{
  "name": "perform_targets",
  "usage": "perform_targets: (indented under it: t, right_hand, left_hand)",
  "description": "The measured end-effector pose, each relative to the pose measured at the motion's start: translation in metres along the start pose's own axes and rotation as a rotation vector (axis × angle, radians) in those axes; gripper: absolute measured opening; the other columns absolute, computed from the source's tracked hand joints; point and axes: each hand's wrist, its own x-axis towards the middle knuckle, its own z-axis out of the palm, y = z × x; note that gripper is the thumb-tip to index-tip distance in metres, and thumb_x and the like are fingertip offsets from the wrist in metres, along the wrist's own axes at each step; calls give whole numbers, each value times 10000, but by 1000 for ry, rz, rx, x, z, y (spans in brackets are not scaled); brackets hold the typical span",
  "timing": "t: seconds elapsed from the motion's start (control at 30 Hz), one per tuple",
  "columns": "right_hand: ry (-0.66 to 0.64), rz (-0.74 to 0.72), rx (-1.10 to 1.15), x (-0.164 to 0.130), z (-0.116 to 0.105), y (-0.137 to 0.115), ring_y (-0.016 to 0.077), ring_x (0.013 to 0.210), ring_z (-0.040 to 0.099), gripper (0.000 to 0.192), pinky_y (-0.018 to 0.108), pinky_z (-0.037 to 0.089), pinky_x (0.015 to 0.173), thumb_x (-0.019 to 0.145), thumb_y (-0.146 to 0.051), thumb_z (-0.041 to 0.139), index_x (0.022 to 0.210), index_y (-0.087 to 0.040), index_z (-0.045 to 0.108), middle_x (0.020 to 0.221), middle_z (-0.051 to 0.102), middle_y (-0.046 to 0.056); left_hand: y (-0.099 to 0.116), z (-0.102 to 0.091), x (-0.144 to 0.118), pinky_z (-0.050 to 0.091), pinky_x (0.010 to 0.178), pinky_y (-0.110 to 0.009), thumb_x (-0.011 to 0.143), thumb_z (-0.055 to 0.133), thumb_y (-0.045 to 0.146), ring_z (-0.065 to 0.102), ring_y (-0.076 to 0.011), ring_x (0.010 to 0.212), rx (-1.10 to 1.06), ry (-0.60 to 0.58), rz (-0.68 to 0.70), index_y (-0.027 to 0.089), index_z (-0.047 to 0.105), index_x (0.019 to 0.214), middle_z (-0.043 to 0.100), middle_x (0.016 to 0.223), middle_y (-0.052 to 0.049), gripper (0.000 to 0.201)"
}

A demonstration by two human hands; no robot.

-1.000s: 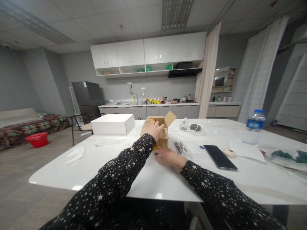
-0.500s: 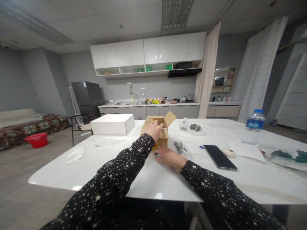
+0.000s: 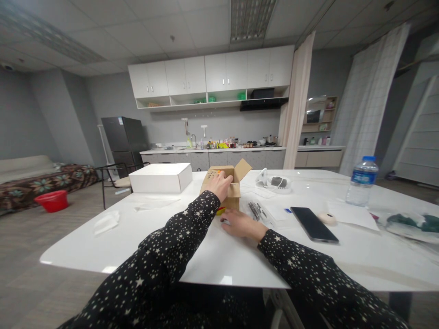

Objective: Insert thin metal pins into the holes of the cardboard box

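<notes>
A small brown cardboard box [image 3: 233, 203] stands on the white table in front of me, its top flaps raised and one sticking out to the right. My left hand [image 3: 220, 185] is over its opening, fingers curled down and closed; what the fingertips hold, if anything, is hidden. Low at the box's front, my right hand [image 3: 237, 223] has its fingers bent against the base and steadies it. A bit of red and yellow print [image 3: 221, 211] shows between the two hands.
Left of the box sits a white box [image 3: 161, 179], with crumpled white tissue [image 3: 107, 222] nearer me. To the right are a clear case of small dark pieces [image 3: 259, 212], a phone [image 3: 313, 225], a white corded device [image 3: 274, 183] and a water bottle [image 3: 362, 182].
Almost nothing differs. Both hands keep their places at the cardboard box, and the view has shifted very slightly.
</notes>
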Motion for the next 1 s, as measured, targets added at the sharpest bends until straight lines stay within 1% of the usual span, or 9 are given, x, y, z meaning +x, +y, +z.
perform_targets:
  t: [0.17,0.3,0.5,0.8,1.0]
  right_hand:
    - [16,10,-7,-2,0,-1,238,1003,610,246,325,455,887,858,-229,511,1020,-156,681,1056,676,127]
    - [15,9,-7,-3,-1,-1,237,979,615,242,325,460,864,857,-227,515,1017,-154,682,1040,679,127]
    - [6,5,-8,-1,2,1,237,992,608,239,332,451,874,860,-222,517,1020,-154,680,1043,676,127]
    - [13,7,3,-3,1,-1,234,985,612,249,324,451,861,860,-224,508,1019,-148,684,1033,681,125]
    - [16,0,-3,-3,1,-2,232,980,614,254,320,448,867,858,-221,506,1018,-145,688,1029,681,126]
  left_hand:
    - [-3,0,4,479,825,-327,858,428,69,607,-207,909,-106,-18,-68,221,622,1087,548,1059,-88,336]
    - [-3,-3,4,470,852,-309,853,434,54,598,-196,938,-182,-4,-104,218,630,1089,531,1065,-79,348]
    - [-6,-3,6,482,786,-300,859,433,57,598,-183,855,-259,42,-125,216,634,1090,506,1057,-75,345]
    - [-6,-7,9,486,774,-298,870,467,74,594,-172,811,-296,45,-169,227,644,1089,502,1048,-71,320]
    - [-7,-5,10,486,776,-296,882,456,81,602,-171,823,-291,57,-175,229,638,1095,505,1071,-73,317]
